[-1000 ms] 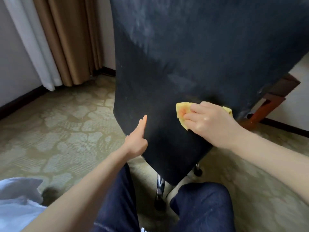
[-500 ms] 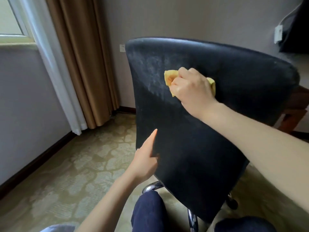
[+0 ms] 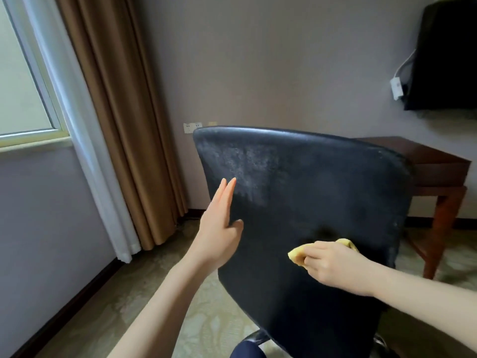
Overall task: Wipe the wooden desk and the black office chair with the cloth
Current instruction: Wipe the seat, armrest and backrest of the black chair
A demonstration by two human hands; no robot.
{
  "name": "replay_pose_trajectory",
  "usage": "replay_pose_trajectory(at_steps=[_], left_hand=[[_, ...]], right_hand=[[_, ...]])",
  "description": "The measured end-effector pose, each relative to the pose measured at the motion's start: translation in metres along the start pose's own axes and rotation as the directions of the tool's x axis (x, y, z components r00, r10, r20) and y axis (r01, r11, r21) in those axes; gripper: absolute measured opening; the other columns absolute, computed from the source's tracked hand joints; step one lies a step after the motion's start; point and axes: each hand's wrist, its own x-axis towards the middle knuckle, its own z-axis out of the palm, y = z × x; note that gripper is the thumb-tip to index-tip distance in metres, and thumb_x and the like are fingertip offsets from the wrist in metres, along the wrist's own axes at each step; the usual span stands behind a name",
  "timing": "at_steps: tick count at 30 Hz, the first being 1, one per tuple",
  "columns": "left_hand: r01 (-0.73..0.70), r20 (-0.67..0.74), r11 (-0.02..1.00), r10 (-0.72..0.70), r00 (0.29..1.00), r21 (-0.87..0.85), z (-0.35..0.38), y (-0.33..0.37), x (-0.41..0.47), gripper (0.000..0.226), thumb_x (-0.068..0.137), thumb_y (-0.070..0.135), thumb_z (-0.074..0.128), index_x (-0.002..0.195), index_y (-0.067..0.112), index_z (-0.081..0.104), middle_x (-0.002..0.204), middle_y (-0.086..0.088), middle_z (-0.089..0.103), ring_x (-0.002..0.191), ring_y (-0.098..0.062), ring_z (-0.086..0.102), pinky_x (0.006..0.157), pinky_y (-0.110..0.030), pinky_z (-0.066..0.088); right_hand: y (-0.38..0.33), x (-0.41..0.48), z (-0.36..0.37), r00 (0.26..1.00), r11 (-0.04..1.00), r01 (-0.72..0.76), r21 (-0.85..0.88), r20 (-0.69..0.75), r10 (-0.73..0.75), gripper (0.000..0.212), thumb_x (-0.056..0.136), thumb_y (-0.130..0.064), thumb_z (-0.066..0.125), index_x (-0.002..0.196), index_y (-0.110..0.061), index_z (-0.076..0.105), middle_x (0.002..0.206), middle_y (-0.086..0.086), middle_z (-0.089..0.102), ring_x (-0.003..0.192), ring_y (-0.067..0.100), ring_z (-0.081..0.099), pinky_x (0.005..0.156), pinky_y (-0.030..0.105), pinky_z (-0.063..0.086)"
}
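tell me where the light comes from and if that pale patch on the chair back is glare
Head view: daylight enters from the window at left; the pale speckled patch on the chair back near the left hand could be sheen or dust, hard to tell; wide-angle lens bends the curtain.

A hotel-like room: patterned carpet (image 3: 206, 329), brown curtains (image 3: 121, 120), wall sockets (image 3: 192, 127), wall-mounted television (image 3: 446, 58).

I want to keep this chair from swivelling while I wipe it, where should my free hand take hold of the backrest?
Probably its left edge, coming from the left: the left hand already lies flat there. That thin, bare rim lets fingers curl round, away from the cloth under the right hand.
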Motion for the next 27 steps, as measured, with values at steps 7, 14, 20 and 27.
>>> replay_pose_trajectory(at_steps=[7, 14, 20, 27], left_hand=[[-0.252, -0.063, 0.954, 0.265, 0.962, 0.164, 0.005, 0.051, 0.051, 0.060, 0.099, 0.017, 0.046, 0.149, 0.034, 0.017, 0.157, 0.016, -0.004, 0.145, -0.008, -0.010, 0.118, -0.048, -0.006], [-0.396, -0.105, 0.847, 0.457, 0.883, 0.354, 0.034, 0.073, 0.088, 0.043, 0.100, 0.045, 0.020, 0.135, 0.037, 0.044, 0.143, 0.018, 0.039, 0.142, -0.003, 0.014, 0.112, -0.038, -0.017], [-0.433, -0.164, 0.772, 0.556, 0.815, 0.465, 0.027, 0.070, 0.104, 0.032, 0.097, 0.034, 0.026, 0.105, 0.027, 0.056, 0.099, 0.013, 0.048, 0.107, -0.014, 0.043, 0.115, -0.052, 0.011], [-0.427, -0.157, 0.807, 0.523, 0.838, 0.409, 0.017, 0.071, 0.117, 0.039, 0.097, 0.031, 0.021, 0.091, 0.017, 0.057, 0.093, 0.001, 0.056, 0.092, -0.019, 0.046, 0.106, -0.042, 0.030]], right_hand=[[0.064, -0.044, -0.045, 0.788, 0.995, 0.069, -0.066, -0.608, -0.095, 0.030, 0.088, 0.002, 0.049, 0.076, -0.011, 0.074, 0.078, 0.001, 0.069, 0.074, 0.018, 0.066, 0.065, 0.027, 0.055], [0.097, -0.042, -0.093, 0.605, 0.992, -0.126, 0.010, -0.792, 0.085, 0.028, 0.091, 0.000, 0.051, 0.091, -0.013, 0.076, 0.094, 0.000, 0.072, 0.076, 0.022, 0.062, 0.077, 0.035, 0.042], [0.098, -0.025, -0.118, 0.448, 0.932, -0.195, 0.306, -0.817, 0.362, 0.031, 0.089, 0.001, 0.048, 0.090, -0.015, 0.075, 0.094, -0.004, 0.070, 0.075, 0.022, 0.050, 0.075, 0.039, 0.040], [0.134, 0.015, -0.157, 0.684, 0.507, -0.069, 0.859, -0.329, 0.651, 0.020, 0.080, -0.008, 0.067, 0.086, -0.027, 0.073, 0.083, -0.010, 0.071, 0.079, 0.008, 0.055, 0.073, 0.015, 0.042]])
